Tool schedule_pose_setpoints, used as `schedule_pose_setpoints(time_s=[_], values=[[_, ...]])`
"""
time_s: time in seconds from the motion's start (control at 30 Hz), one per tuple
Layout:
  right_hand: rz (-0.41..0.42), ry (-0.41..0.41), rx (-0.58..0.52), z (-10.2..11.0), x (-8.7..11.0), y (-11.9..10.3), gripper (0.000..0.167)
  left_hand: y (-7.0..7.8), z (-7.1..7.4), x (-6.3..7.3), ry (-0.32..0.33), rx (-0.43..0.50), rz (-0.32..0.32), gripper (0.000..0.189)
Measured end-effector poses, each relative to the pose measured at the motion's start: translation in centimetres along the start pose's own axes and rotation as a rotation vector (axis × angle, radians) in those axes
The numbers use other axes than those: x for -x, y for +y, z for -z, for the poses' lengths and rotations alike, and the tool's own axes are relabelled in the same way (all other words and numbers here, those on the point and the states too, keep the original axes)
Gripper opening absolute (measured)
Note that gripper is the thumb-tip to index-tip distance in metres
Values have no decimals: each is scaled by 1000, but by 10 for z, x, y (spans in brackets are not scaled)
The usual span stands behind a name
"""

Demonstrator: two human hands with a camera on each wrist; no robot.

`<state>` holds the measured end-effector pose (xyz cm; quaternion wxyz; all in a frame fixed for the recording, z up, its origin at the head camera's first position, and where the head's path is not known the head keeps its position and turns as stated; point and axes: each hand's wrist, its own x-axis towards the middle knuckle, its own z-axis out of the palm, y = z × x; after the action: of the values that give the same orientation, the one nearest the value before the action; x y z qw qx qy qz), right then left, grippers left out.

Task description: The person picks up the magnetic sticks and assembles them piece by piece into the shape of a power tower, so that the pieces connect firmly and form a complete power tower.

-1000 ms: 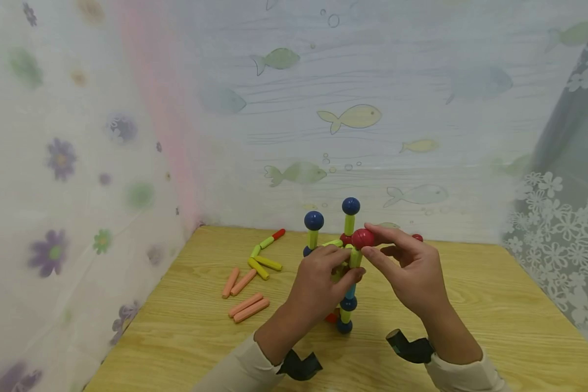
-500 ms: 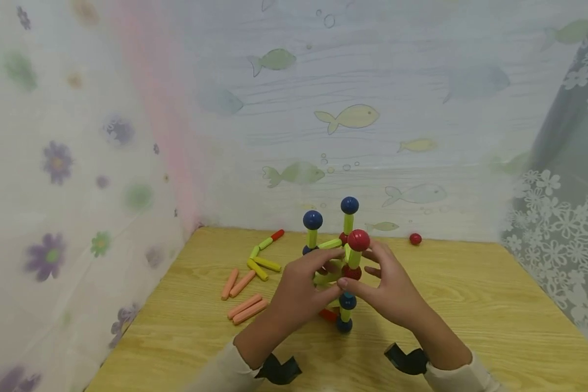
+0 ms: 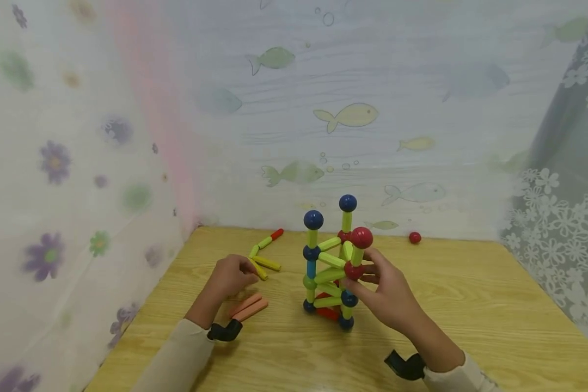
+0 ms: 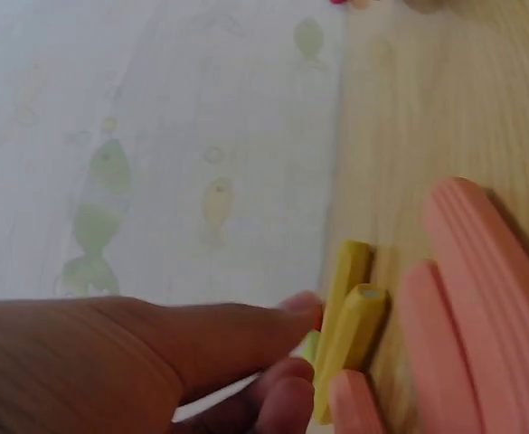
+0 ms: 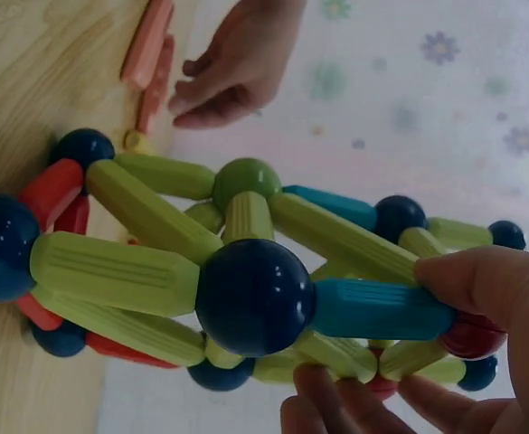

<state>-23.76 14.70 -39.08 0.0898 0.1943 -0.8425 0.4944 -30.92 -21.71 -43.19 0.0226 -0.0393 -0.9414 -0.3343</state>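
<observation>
A ball-and-stick tower (image 3: 311,268) of lime and blue sticks with blue, red and green balls stands upright on the table. My right hand (image 3: 391,291) grips its near right column at a red ball (image 3: 354,270); in the right wrist view the thumb lies by the blue stick (image 5: 382,306), with fingers behind. To the left, my left hand (image 3: 229,279) hovers over loose sticks, fingers loosely bent, with nothing visibly held. Its fingertips are close to two yellow sticks (image 4: 354,316). Orange sticks (image 4: 481,289) lie beside them, and the hand partly hides others.
Lime sticks (image 3: 265,243) lie in a line ending in a red stick (image 3: 277,234) at the back left. A loose red ball (image 3: 415,238) is near the table's back edge. Printed curtains (image 3: 215,163) hang behind and beside the wooden table (image 3: 451,305).
My left hand has left the tower and moved left to the loose sticks. The right hand has gone from the top red ball down to the lower red ball.
</observation>
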Motion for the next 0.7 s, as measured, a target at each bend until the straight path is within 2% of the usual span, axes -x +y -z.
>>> schedule_pose_setpoints(time_s=[0.2,0.37,0.43,0.53,0.7], values=[[-7,-1,-53,3,-3,9,49,-10,-8,-1,5,-69,41,25],[2,-20,-97,7,-6,14,41,-12,-6,-1,22,-155,66,38],[6,-27,-105,8,-6,16,41,-13,-4,-1,18,-170,81,33],[13,-37,-101,10,-7,17,39,-15,-1,-3,8,-179,120,12],[17,-38,-88,9,-7,18,33,-18,1,-2,14,-215,124,45]])
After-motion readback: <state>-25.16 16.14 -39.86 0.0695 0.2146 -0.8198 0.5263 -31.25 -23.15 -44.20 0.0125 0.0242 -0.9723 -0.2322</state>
